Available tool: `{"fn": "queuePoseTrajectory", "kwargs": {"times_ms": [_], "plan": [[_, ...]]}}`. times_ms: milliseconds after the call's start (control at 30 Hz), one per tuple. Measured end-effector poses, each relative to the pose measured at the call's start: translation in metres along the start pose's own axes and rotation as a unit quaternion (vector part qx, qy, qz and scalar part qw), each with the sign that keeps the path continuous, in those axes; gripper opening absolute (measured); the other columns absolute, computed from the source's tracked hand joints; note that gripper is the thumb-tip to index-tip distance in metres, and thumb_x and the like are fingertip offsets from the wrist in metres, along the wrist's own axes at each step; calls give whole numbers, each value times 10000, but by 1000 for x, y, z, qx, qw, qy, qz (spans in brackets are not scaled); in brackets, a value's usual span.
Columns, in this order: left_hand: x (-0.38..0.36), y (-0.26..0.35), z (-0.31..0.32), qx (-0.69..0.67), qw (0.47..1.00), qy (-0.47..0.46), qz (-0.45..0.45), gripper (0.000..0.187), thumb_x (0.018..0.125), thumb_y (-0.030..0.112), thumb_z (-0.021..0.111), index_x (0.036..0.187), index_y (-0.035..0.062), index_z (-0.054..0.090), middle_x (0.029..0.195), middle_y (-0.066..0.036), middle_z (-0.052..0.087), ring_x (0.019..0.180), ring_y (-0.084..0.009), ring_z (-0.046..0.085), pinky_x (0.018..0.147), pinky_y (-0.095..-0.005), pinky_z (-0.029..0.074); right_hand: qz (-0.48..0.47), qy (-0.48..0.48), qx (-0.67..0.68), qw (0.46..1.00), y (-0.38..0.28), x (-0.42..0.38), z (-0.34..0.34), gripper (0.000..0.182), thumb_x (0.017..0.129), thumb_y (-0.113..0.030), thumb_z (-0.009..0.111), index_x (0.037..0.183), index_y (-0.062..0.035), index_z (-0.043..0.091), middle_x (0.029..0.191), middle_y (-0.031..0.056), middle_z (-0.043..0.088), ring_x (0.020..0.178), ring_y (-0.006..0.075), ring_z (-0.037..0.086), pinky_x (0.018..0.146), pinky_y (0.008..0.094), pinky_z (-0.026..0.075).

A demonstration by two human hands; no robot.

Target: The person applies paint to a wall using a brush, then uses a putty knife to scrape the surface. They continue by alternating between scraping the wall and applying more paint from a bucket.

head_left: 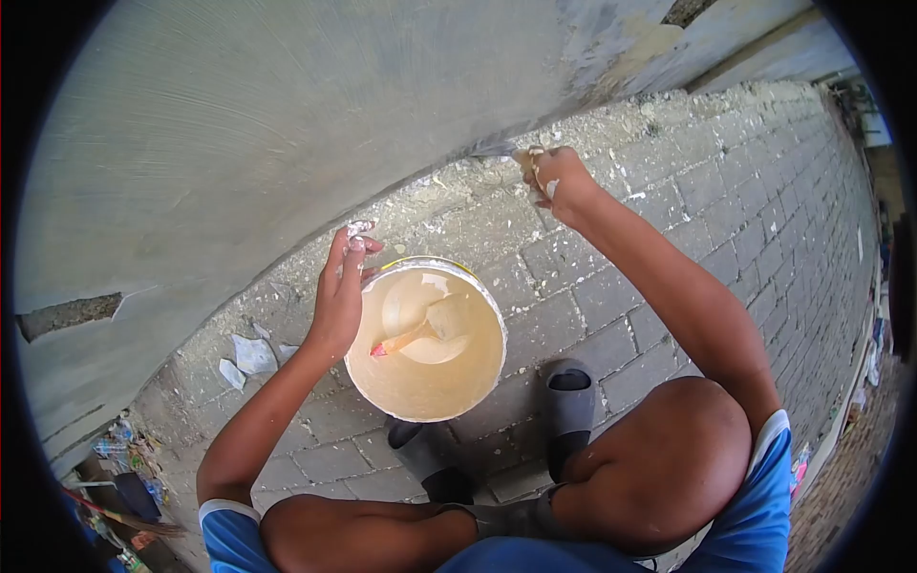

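My right hand (562,179) is closed around the pale handle of a scraper (497,150). Its grey blade lies along the foot of the wall (287,105), where wall and paving meet. My left hand (342,291) is beside the left rim of a white bucket (503,339), its fingers loosely bent and apart, with white smears on the tips. Cream-coloured residue coats the inside of the bucket. A tool with a red-tipped handle (401,339) lies in it, its far end partly covered by the cream material.
Grey paving blocks (611,286) run along the wall, spattered with white bits. Pale flakes (253,354) lie left of the bucket. Litter and a broom (129,516) are at lower left. My dark shoes (571,401) stand close behind the bucket.
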State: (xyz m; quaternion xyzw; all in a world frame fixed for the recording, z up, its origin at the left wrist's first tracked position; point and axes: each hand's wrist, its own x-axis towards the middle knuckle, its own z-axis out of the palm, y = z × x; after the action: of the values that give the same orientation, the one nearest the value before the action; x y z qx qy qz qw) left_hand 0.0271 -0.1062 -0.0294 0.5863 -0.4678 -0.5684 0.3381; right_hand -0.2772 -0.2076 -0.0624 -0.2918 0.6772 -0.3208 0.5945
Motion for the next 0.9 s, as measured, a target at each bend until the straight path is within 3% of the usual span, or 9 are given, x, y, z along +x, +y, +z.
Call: {"fn": "queuePoseTrajectory", "kwargs": {"times_ms": [100, 233, 367, 400, 500, 533, 633, 767, 900], "plan": [[0, -11, -8, -22, 999, 25, -15, 409, 1033, 317, 329, 1305, 26, 421, 1150, -92, 521, 1170, -187, 485, 1023, -382, 407, -8, 46, 41, 998, -29, -50, 11, 249, 985, -214, 497, 916, 8, 586, 746, 57, 557, 587, 136, 476, 531, 346, 400], [0, -5, -3, 20, 1000, -2, 0, 411, 1031, 315, 349, 1321, 35, 422, 1174, -88, 518, 1170, -172, 484, 1015, -375, 407, -15, 57, -36, 998, -1, -22, 31, 273, 996, -230, 457, 972, 14, 579, 751, 59, 567, 598, 138, 495, 533, 345, 418], [0, -13, -7, 6, 1000, 14, 1, 430, 1033, 347, 360, 1314, 30, 435, 1167, -85, 530, 1175, -158, 480, 1016, -366, 402, -16, 38, 21, 999, -22, -42, 29, 252, 976, -214, 492, 946, 12, 601, 742, 74, 570, 621, 152, 521, 547, 344, 438], [0, -17, -11, -11, 1000, 24, -2, 437, 1034, 356, 362, 1311, 28, 439, 1164, -85, 533, 1178, -154, 478, 1017, -364, 402, -18, 28, -11, 999, -24, -43, 29, 238, 956, -197, 512, 958, 20, 608, 789, 93, 606, 671, 169, 567, 571, 356, 460], [5, -15, -6, 31, 999, -6, -11, 473, 1029, 356, 401, 1348, 7, 419, 1209, -91, 535, 1195, -156, 471, 1014, -351, 396, -116, 146, -320, 929, 41, 18, 52, 243, 982, -190, 451, 996, 2, 600, 670, 39, 553, 507, 127, 461, 483, 305, 395], [6, -11, -4, 69, 997, -1, 39, 451, 1021, 327, 430, 1333, 2, 429, 1182, -91, 535, 1158, -163, 490, 988, -340, 409, -58, 117, -193, 972, 41, 19, 61, 288, 955, -211, 523, 987, 60, 616, 849, 125, 651, 699, 173, 601, 595, 350, 485], [-3, -9, -9, 147, 982, 11, 123, 400, 1002, 263, 497, 1292, -10, 455, 1122, -96, 532, 1077, -178, 527, 927, -315, 436, -28, 46, -29, 998, 8, -15, 40, 300, 953, -215, 533, 986, 71, 619, 811, 117, 638, 666, 164, 582, 579, 316, 474], [-2, -20, -8, 103, 988, 22, 116, 409, 993, 267, 518, 1290, -9, 460, 1134, -113, 531, 1074, -181, 524, 902, -311, 440, -57, -44, -231, 970, 28, -41, -12, 279, 991, -168, 454, 1086, 28, 627, 729, 47, 571, 589, 120, 500, 522, 287, 416], [-1, -16, -7, 118, 989, 27, 80, 494, 992, 333, 508, 1332, -18, 430, 1145, -116, 565, 1081, -183, 528, 895, -308, 436, 25, -229, -335, 914, 58, -55, -126, 294, 965, -121, 437, 1165, -19, 627, 736, 28, 570, 601, 103, 486, 521, 268, 383]]}}
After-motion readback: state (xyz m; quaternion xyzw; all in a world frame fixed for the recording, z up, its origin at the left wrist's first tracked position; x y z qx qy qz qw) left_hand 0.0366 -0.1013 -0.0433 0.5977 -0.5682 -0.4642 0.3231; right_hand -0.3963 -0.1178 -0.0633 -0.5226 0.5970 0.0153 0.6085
